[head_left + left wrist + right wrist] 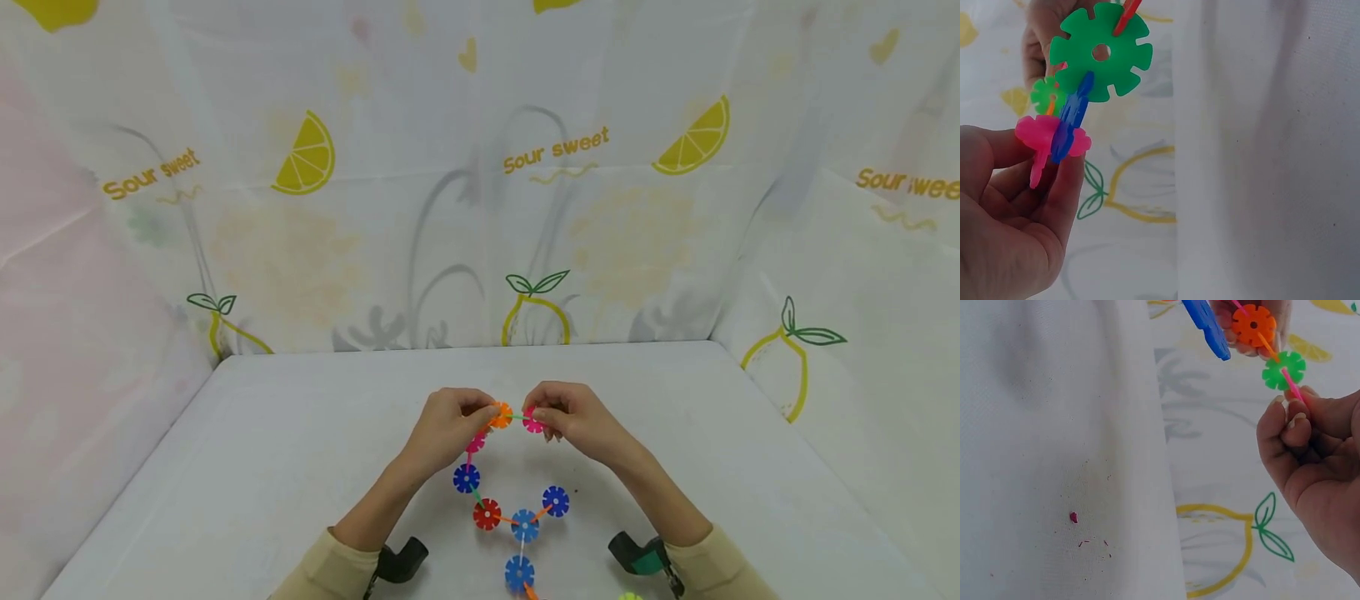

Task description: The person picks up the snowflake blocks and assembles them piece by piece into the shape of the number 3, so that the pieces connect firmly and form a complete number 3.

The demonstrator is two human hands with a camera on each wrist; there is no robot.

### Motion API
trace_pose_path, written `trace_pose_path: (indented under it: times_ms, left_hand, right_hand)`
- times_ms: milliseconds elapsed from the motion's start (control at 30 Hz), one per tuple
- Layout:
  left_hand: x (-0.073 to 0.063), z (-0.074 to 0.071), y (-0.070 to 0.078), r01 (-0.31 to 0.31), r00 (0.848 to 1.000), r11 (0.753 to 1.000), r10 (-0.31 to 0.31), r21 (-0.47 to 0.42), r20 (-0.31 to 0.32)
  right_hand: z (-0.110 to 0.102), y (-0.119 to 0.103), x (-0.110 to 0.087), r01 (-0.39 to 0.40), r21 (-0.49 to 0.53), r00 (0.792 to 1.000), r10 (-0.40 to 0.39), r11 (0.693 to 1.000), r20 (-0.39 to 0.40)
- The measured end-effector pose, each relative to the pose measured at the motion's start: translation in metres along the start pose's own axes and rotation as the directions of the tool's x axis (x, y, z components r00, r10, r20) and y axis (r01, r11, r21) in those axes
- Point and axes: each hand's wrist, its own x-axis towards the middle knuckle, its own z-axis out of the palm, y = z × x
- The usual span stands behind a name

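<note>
A chain of toothed plastic snowflake discs runs from hand to hand and down toward me. My left hand (450, 427) pinches its upper left part, with a pink disc (1035, 132) between thumb and fingers and an orange disc (501, 415) by the thumb tip. A blue disc (1071, 122) slots into a green disc (1101, 52) beside this hand. My right hand (583, 418) pinches a pink disc (533, 420), which meets another green disc (1284, 370). Below the hands hang or lie a dark blue disc (467, 478), a red disc (487, 514) and a light blue disc (525, 526).
Beyond the white table (300, 467) stands a lemon-print cloth (420, 208). Another dark blue disc (556, 501) branches right off the chain, and a yellow-green disc (632, 597) shows at the bottom edge. Small red bits (1074, 517) lie on the tabletop.
</note>
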Motion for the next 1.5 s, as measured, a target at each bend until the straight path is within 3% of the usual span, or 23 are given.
trace_pose_path:
  times_ms: [233,533,800,967,1200,1333,1500]
  left_hand:
    - [0.002,-0.008,-0.002,0.011,1.000,1.000,-0.011,-0.007,0.015]
    - [0.002,-0.011,-0.003,0.037,0.999,0.998,-0.037,-0.046,-0.011]
    - [0.005,-0.014,-0.008,0.090,0.995,0.994,-0.093,-0.068,-0.031]
    - [0.005,-0.016,-0.010,0.110,0.992,0.991,-0.114,-0.075,-0.050]
    - [0.005,-0.018,-0.011,0.109,0.991,0.991,-0.114,-0.079,-0.072]
    - [0.006,-0.018,-0.013,0.106,0.989,0.992,-0.112,-0.066,-0.094]
    - [0.007,-0.020,-0.015,0.111,0.986,0.991,-0.119,-0.079,-0.114]
  right_hand:
    - [0.002,0.002,0.001,-0.002,-0.069,0.998,-0.002,0.998,-0.063]
    - [0.000,-0.006,-0.001,-0.038,-0.146,0.986,0.014,0.989,-0.167]
    - [-0.003,-0.010,-0.004,0.010,-0.311,0.957,-0.099,0.950,-0.272]
    - [-0.003,-0.016,-0.006,0.013,-0.375,0.977,-0.092,0.927,-0.195]
    - [0.007,-0.029,-0.010,0.074,-0.508,0.994,-0.106,0.858,-0.035]
    - [0.016,-0.039,-0.014,0.058,-0.550,0.997,-0.017,0.833,0.079]
    - [0.028,-0.049,-0.019,0.039,-0.594,0.977,0.094,0.804,0.191]
